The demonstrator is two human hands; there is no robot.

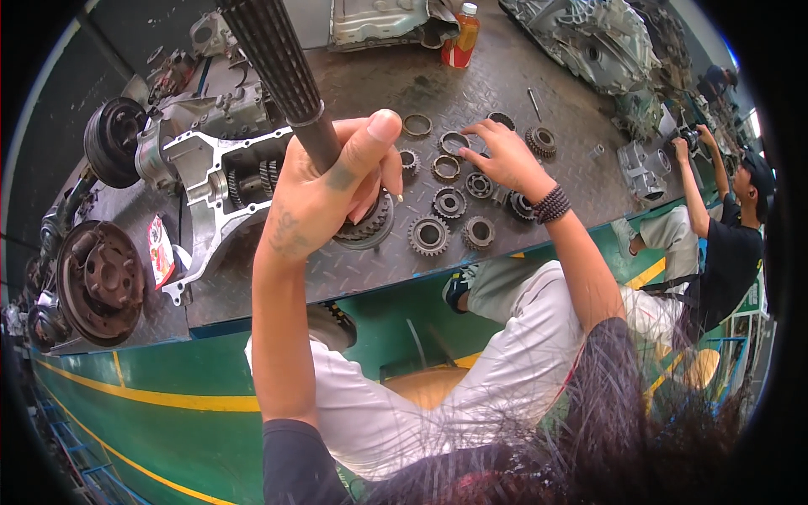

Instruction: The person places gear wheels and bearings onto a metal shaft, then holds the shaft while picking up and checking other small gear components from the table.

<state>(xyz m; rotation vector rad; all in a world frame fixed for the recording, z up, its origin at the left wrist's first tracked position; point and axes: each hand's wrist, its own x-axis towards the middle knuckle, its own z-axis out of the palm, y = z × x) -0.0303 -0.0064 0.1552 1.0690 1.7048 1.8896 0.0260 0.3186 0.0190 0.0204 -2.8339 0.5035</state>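
Now, why is the left hand [314, 200] clamping the splined shaft [278, 63] low, at eleven o'clock?

Presumably for support, leaving its upper length uncovered. The right hand [512, 160] is resting at a metal ring [443, 148], one o'clock, above the tabletop [391, 93]; whether it is pinching, I cannot tell.

Ridged, dull metal shaft [273, 59] I grip above the rough metal bench [370, 93], matt metal gears [413, 236] on it, rough, rusted drum [80, 290] at its left end, glossy plastic bottle [459, 44] at its far side
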